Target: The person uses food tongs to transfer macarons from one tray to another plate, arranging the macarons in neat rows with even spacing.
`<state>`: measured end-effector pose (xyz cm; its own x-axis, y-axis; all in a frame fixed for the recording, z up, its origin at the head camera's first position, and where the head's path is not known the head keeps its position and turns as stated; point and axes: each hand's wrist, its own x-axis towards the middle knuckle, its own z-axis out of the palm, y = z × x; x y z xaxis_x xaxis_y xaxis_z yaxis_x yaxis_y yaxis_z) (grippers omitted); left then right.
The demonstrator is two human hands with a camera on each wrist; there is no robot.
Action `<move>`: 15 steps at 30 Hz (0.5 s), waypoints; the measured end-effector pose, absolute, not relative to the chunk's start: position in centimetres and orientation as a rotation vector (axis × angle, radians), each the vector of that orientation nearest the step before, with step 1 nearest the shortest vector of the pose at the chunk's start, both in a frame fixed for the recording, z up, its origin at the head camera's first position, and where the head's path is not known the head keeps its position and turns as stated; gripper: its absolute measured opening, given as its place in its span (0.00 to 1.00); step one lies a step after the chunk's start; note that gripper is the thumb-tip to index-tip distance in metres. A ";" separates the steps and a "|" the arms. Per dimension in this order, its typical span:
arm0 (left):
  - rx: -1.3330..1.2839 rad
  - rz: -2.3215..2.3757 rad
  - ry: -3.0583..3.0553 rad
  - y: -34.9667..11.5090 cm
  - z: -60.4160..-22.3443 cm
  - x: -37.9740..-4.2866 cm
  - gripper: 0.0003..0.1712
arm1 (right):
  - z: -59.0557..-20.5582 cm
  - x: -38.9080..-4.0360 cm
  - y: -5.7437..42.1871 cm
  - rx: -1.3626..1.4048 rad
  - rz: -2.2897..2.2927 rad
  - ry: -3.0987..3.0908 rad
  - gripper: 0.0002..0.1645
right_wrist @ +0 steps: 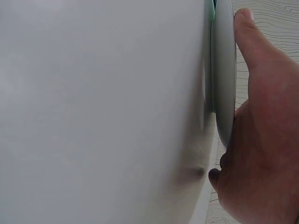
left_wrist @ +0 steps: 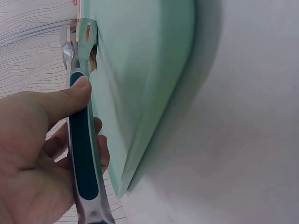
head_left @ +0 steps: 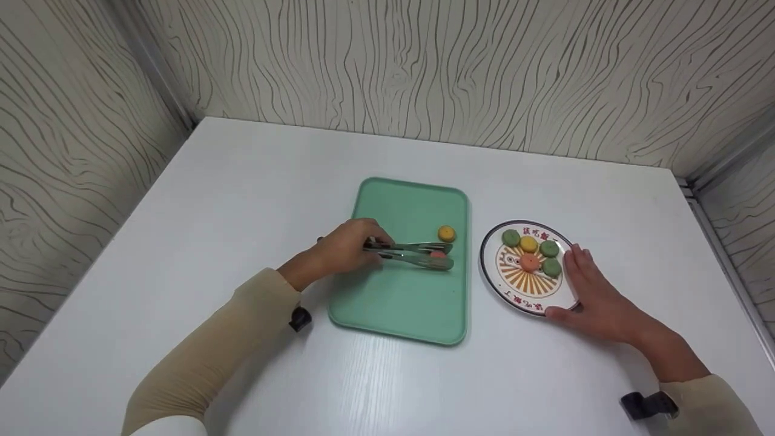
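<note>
My left hand [head_left: 351, 247] grips metal food tongs [left_wrist: 85, 154] with dark teal grip inserts, its thumb pressing on the near arm. The tips of the tongs lie low over a green tray [head_left: 396, 306], around a pink macaron [head_left: 438, 256] that they partly hide. Just beyond them on the tray sits a yellow macaron [head_left: 446, 234]. My right hand [head_left: 599, 303] rests at the right edge of a round plate [head_left: 505, 290], straight fingers along the rim and thumb at the near rim. On the plate are three green macarons [head_left: 511, 238], a yellow one and an orange one [head_left: 530, 262].
Tray and plate stand side by side on a white table [head_left: 254, 181], a narrow gap between them. Patterned wall panels [head_left: 424, 66] rise behind the table and at both sides.
</note>
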<state>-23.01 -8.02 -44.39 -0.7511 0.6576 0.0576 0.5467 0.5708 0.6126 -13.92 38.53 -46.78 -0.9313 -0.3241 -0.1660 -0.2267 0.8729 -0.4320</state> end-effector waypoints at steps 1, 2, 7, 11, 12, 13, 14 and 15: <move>1.011 0.927 2.628 -8.0 -44.4 -23.0 0.15 | -46.8 -13.9 38.5 -0.419 -0.606 2.810 0.71; 1.007 0.923 2.630 -8.0 -44.4 -23.0 0.15 | -46.8 -13.9 38.5 -0.420 -0.603 2.808 0.71; 1.006 0.914 2.640 -7.9 -44.4 -23.0 0.15 | -46.7 -13.9 38.5 -0.421 -0.610 2.806 0.71; 1.005 0.917 2.642 -7.9 -44.3 -23.0 0.15 | -46.6 -13.9 38.5 -0.408 -0.602 2.802 0.71; 1.004 0.918 2.643 -7.9 -44.3 -23.0 0.15 | -46.6 -13.9 38.5 -0.404 -0.598 2.802 0.71; 1.004 0.918 2.643 -7.9 -44.2 -23.0 0.15 | -46.5 -13.9 38.4 -0.403 -0.594 2.803 0.71; 1.003 0.917 2.645 -7.8 -44.2 -23.0 0.15 | -46.5 -13.9 38.4 -0.402 -0.591 2.805 0.71; 1.003 0.915 2.645 -7.8 -44.2 -23.0 0.15 | -46.5 -13.9 38.4 -0.402 -0.586 2.806 0.71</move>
<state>-22.98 -7.83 -44.24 -0.7598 0.6476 0.0570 0.5444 0.5859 0.6002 -13.89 38.35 -46.53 -0.9317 -0.3147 -0.1815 -0.2157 0.8812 -0.4207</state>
